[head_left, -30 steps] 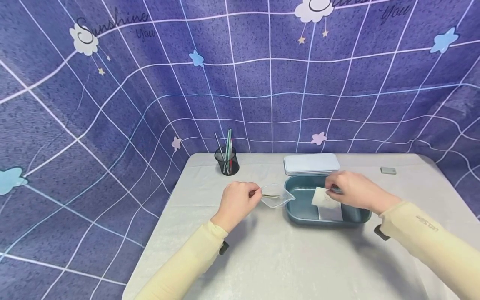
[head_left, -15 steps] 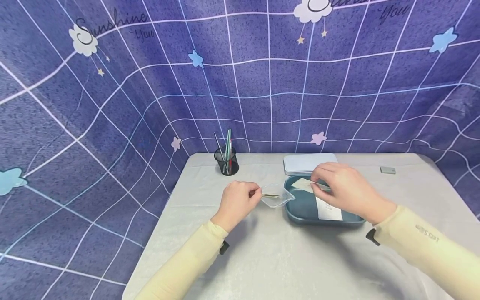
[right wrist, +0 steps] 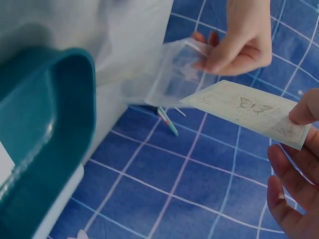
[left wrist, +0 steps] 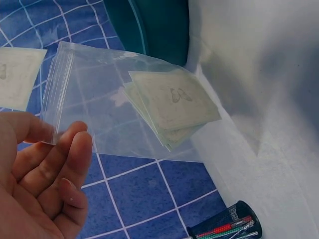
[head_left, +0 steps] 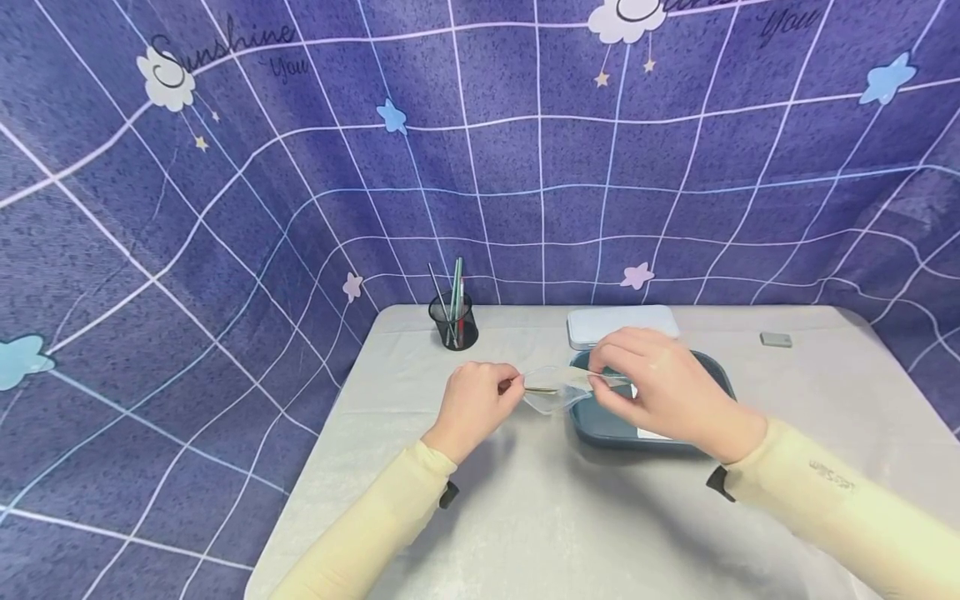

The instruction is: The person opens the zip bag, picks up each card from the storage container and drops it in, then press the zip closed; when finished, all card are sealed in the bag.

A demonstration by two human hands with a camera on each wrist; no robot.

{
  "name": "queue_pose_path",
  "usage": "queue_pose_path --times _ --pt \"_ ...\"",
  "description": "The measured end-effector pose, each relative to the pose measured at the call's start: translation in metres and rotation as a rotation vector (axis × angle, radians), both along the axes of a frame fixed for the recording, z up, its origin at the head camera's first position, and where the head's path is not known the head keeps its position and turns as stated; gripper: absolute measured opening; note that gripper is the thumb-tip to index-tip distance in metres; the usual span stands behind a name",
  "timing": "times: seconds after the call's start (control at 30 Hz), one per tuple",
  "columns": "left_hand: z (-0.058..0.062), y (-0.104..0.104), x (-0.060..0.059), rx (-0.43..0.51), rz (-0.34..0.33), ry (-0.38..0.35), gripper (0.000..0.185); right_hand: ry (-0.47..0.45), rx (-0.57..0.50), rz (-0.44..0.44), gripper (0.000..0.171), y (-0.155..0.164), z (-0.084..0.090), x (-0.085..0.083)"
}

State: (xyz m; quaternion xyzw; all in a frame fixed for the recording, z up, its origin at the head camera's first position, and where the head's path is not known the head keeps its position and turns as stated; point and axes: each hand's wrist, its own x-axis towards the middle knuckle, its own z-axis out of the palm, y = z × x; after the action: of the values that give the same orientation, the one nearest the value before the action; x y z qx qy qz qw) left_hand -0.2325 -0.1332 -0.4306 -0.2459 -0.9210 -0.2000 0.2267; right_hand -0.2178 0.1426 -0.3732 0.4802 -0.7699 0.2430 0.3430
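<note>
A clear zip bag (left wrist: 99, 104) is pinched at its zip edge between the thumb and fingers of my left hand (head_left: 477, 406). Several pale butterfly cards (left wrist: 182, 99) lie overlapped at the bag's closed end. My right hand (head_left: 663, 392) pinches one cream card (right wrist: 244, 107) by its end, thumb on top. A butterfly print shows on it. In the head view this card's free end reaches the bag's mouth; whether it is inside cannot be told. The teal bin (head_left: 607, 428) stands below the right hand, with a white paper (head_left: 651, 434) partly hidden in it.
Behind the bin lies a pale blue-white case (head_left: 622, 323). A black mesh pen cup (head_left: 457, 329) with several pens and pencils stands at the back left. A small grey block (head_left: 776, 340) lies at the back right. A patterned blue curtain (head_left: 480, 167) surrounds the table.
My right hand has carried the cream card left, from over the bin to the mouth of the bag. The left hand and bag have stayed nearly still.
</note>
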Motion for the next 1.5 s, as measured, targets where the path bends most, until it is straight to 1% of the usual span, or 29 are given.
queue_pose_path --times 0.17,0.37,0.5,0.63,0.8,0.93,1.03,1.23,1.5 --pt "0.000 0.000 0.000 0.002 -0.005 0.008 0.016 -0.078 0.035 -0.007 0.005 -0.008 -0.013 -0.002" --pt "-0.001 0.000 0.000 0.003 -0.002 0.018 0.016 -0.080 0.071 -0.034 0.012 -0.018 -0.033 -0.011" --pt "-0.001 -0.001 0.001 0.006 -0.006 0.019 0.015 -0.074 0.098 -0.065 0.014 -0.024 -0.045 -0.018" --pt "-0.001 -0.001 0.001 0.011 -0.012 0.021 0.014 -0.101 0.114 -0.087 0.016 -0.028 -0.054 -0.023" --pt "-0.002 -0.001 0.000 0.010 -0.018 0.020 0.014 -0.159 0.151 -0.119 0.019 -0.036 -0.058 -0.027" --pt "-0.003 -0.001 -0.001 0.009 -0.022 0.027 0.015 -0.204 0.198 -0.134 0.017 -0.046 -0.057 -0.031" --pt "-0.003 -0.001 -0.002 0.001 -0.024 0.034 0.015 -0.214 0.228 -0.141 0.016 -0.053 -0.057 -0.035" --pt "-0.003 0.000 -0.001 0.000 -0.025 0.053 0.017 -0.205 0.271 -0.155 0.016 -0.062 -0.062 -0.041" --pt "-0.002 -0.001 0.001 0.000 -0.025 0.055 0.017 -0.205 0.351 -0.208 0.012 -0.067 -0.067 -0.046"
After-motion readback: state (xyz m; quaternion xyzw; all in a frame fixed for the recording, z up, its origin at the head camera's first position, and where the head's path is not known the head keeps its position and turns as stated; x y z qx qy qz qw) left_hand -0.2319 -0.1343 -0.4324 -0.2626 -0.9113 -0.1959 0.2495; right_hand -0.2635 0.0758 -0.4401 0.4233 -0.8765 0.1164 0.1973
